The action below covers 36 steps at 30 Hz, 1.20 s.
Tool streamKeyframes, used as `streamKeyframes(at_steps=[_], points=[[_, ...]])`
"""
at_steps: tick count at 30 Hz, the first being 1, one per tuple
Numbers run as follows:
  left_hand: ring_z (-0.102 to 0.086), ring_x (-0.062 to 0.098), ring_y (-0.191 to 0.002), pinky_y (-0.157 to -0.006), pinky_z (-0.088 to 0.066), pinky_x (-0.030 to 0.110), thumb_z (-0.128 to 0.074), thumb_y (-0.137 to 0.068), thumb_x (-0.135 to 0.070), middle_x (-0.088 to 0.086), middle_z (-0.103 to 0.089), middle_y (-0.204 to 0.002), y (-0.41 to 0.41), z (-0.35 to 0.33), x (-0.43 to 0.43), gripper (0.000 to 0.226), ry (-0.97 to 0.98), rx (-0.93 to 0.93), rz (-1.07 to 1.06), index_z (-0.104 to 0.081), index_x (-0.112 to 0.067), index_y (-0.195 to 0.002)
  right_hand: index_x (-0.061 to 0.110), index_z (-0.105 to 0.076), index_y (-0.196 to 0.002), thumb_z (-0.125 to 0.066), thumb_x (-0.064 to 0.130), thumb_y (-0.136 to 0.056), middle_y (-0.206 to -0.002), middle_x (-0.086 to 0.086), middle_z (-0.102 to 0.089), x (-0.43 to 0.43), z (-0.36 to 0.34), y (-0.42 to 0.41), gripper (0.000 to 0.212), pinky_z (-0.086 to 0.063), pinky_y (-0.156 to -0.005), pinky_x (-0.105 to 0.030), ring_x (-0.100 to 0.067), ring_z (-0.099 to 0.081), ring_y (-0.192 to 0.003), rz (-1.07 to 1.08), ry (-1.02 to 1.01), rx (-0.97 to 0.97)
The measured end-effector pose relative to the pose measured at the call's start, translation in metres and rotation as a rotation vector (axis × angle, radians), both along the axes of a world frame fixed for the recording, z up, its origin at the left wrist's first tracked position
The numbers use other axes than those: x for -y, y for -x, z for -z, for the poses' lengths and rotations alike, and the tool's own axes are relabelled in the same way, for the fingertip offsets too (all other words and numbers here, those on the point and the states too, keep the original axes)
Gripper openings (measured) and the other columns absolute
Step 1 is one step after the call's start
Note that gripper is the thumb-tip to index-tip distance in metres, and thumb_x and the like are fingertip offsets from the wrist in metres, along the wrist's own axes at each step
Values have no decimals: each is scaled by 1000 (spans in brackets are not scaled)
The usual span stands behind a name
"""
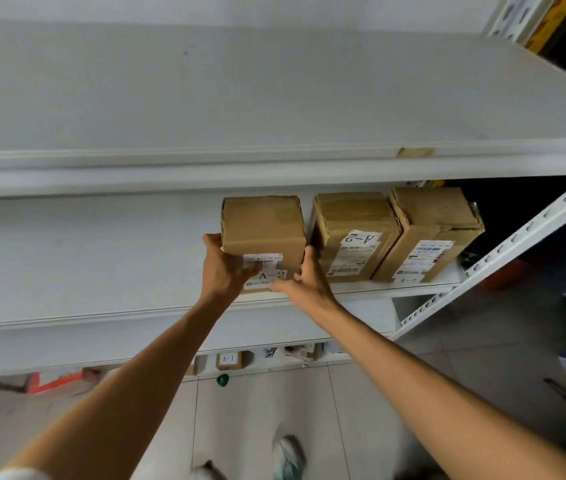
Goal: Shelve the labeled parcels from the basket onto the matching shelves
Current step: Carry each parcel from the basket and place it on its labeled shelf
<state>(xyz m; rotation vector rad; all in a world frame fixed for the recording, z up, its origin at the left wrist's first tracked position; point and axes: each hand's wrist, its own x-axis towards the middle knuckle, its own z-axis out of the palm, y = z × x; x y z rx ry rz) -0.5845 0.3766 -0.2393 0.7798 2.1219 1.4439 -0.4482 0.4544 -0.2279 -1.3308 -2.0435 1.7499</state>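
Note:
A brown cardboard parcel point(263, 230) with a white label reading A-2 rests on the middle white shelf point(84, 258), near its front edge. My left hand point(226, 268) grips its left front corner and my right hand point(304, 282) holds its right front corner. To its right stand two more brown parcels: one point(354, 233) with an upside-down A-2 label, and one point(430, 230) at the shelf's right end. The basket is out of view.
The top shelf point(274, 98) above is bare. Below, a small A-1 parcel point(228, 360) and other packages sit on the lowest shelf. A perforated white upright point(503, 265) runs down the right. Tiled floor and my shoes are underneath.

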Motion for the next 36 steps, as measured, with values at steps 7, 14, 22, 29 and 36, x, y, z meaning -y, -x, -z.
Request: streamKeyframes(at_steps=[7, 14, 22, 29, 36], points=[[-56, 24, -113, -67, -54, 18, -78, -73, -3, 13, -50, -134, -5, -2, 2, 80, 26, 63, 48, -26, -11, -134, 12, -7, -153, -66, 9, -81, -155, -11, -18, 6, -10, -15, 93, -26, -114, -29, -23, -21, -142, 14, -637, -54], [-55, 36, -119, -78, -53, 28, -72, -76, 7, 16, -44, -144, -5, -7, 13, 92, 191, 16, 150, -16, -16, -146, 13, -15, -152, -61, 13, -86, -156, -12, -11, 5, -32, 0, 80, -27, -116, -45, -31, -13, -144, -539, -1033, 273], [-42, 35, -131, -105, -40, 47, -71, -77, 6, 21, -41, -144, -4, -22, 9, 97, 305, 164, 218, -12, -14, -151, 9, -36, -139, -64, 12, -85, -137, -12, -36, -4, -63, 2, 61, -37, -102, -35, -28, -36, -122, -575, -1045, 244], [-57, 27, -112, -86, -43, 27, -69, -82, -13, 11, -58, -127, -1, -27, 136, 51, 548, -146, -27, -52, -12, -130, 8, -41, -136, -60, 6, -80, -131, -12, -46, 74, -63, 41, 58, -41, -96, -36, -30, -43, -120, -828, -1033, 52], [-56, 30, -113, -88, -49, 38, -63, -84, -20, 9, -60, -124, -65, -38, 369, 40, 821, -226, -425, -56, -16, -123, 12, -47, -132, -65, 19, -79, -131, -10, -49, 255, -70, 60, 56, -45, -96, -39, -29, -46, -122, -1339, -973, -177]])
